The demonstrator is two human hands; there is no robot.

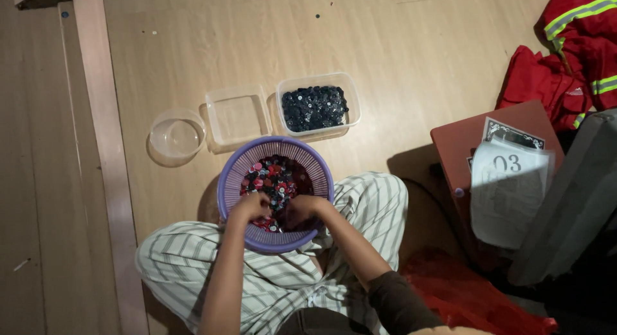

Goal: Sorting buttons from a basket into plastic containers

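Both hands dig in the purple basket (226,181) between the knees, left hand (250,207) and right hand (302,208) curled over small mixed buttons (276,177), light, hard, slippery-looking, best pinched singly by their edges.

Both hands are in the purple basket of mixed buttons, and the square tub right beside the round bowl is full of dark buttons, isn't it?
Not quite. The head view shows the square tub beside the round bowl holds nothing; the dark buttons fill the rectangular tub further right. The rest holds: the left hand and right hand are both in the purple basket of mixed buttons.
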